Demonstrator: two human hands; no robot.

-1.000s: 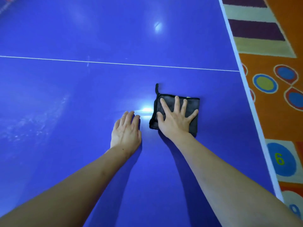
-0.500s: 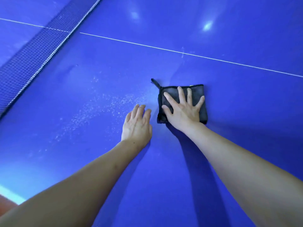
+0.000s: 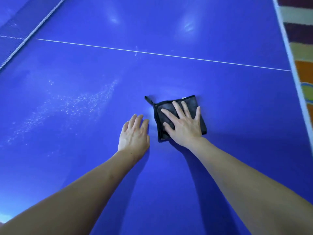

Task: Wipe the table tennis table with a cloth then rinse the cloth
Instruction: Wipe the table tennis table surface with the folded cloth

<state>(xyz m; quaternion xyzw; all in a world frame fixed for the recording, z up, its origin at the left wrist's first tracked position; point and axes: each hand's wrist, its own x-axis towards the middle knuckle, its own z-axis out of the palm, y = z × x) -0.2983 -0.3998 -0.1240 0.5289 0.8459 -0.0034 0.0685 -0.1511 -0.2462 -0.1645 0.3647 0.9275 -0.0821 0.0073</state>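
Observation:
A folded dark grey cloth (image 3: 202,122) with a small hanging loop lies flat on the blue table tennis table (image 3: 220,92). My right hand (image 3: 183,123) presses on the cloth with its fingers spread and straight. My left hand (image 3: 134,134) rests flat on the bare table just left of the cloth, fingers together and not touching it. A streak of pale dust specks (image 3: 67,107) runs across the table to the left of my hands.
The net (image 3: 25,38) crosses the far left corner. A white centre line (image 3: 169,55) runs across the table beyond the cloth. The table's white right edge (image 3: 294,77) borders a colourful patterned carpet (image 3: 304,53) on the floor.
The view has swung between left and right, so the right edge and carpet show again. My right hand and the cloth have slid toward the right; my left hand stays beside them.

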